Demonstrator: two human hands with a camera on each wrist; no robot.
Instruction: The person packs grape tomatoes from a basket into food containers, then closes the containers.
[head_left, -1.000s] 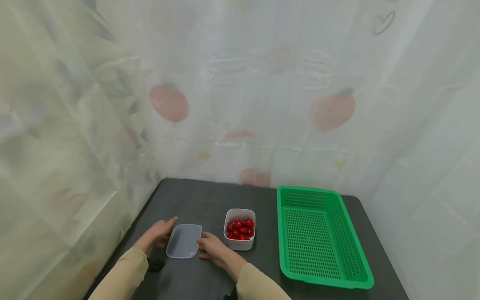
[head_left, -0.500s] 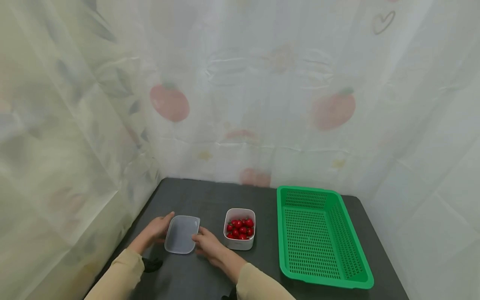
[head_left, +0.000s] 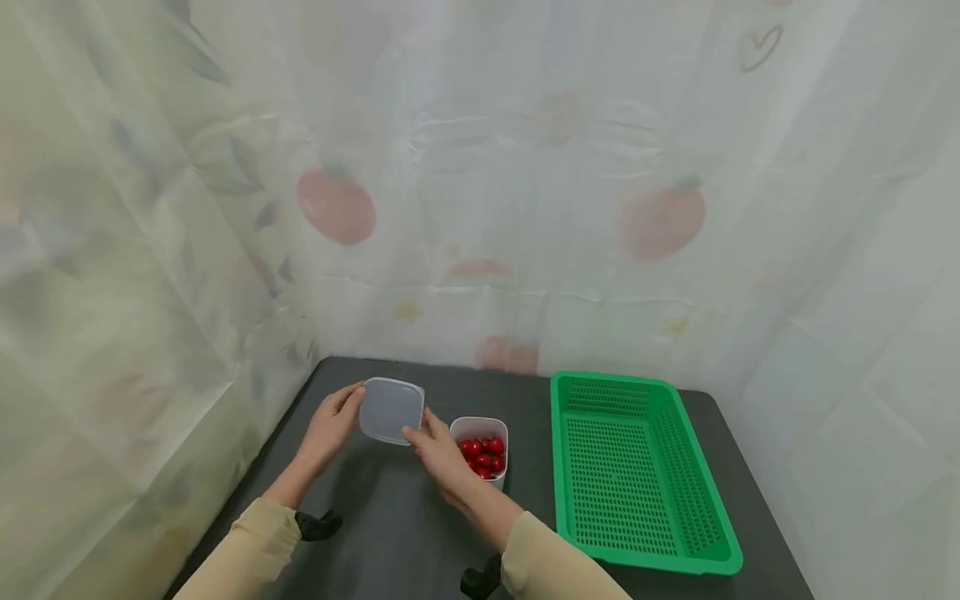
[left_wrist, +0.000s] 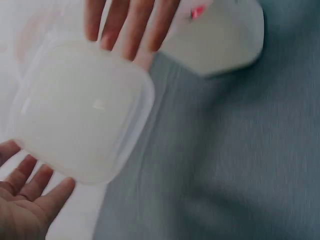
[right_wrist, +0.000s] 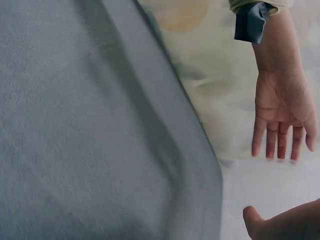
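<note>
Both hands hold a translucent, rounded-square plastic lid (head_left: 392, 410) raised and tilted above the table. My left hand (head_left: 330, 425) pinches its left edge; the fingertips of that hand (left_wrist: 27, 202) meet the rim from below in the left wrist view. On the opposite edge, my right hand (head_left: 444, 458) grips with the thumb on top and fingers underneath. Just beyond the right hand stands a white box (head_left: 480, 423) of small red cherry tomatoes (head_left: 483, 455), partly covered by that hand. The right wrist view shows the lid (right_wrist: 267, 185) pale against the curtain.
A green perforated plastic basket (head_left: 557, 467) stands on the right of the dark table (head_left: 390, 517). Patterned curtains (head_left: 480, 208) hang behind and along the sides. Black wrist straps (head_left: 318, 525) sit below the hands.
Both hands have raised the lid and carried it away from the body and slightly rightward, closer to the tomato box. The box and basket have stayed in place.
</note>
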